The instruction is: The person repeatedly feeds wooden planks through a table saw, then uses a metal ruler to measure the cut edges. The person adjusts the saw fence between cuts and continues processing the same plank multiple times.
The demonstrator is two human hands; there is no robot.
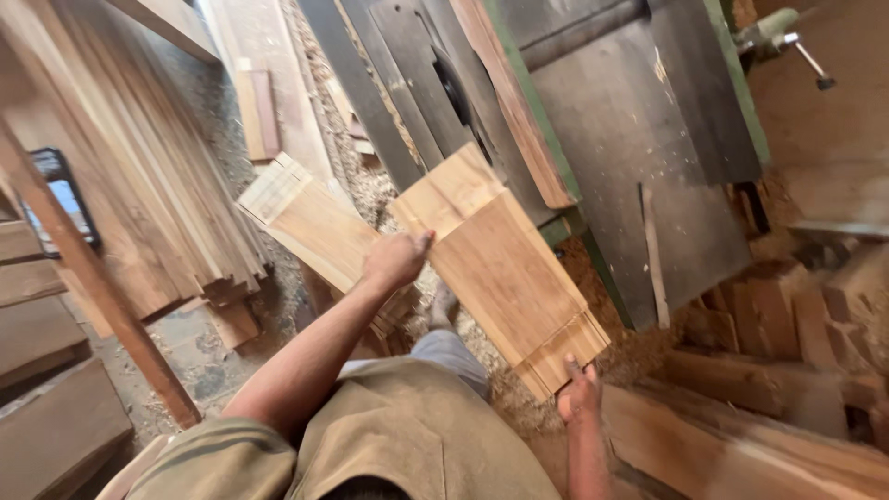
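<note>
Bundle of short planks (500, 268) held in air over sawdust floor (204, 356), just off near-left corner of saw table (648, 167). Left hand (396, 259) clenched on bundle's left edge; right hand (579, 393) gripping stepped near end. Risks — loose planks sliding apart, far end knocking table edge or blade slot (454, 93). Room tight: plank stack (157, 185) left, second bundle (315, 231) underneath, offcuts (787, 315) right — only clear path toward body.

Both hands (396, 259) (580, 393) hold stacked boards (505, 268) beside table saw (639, 157).
</note>
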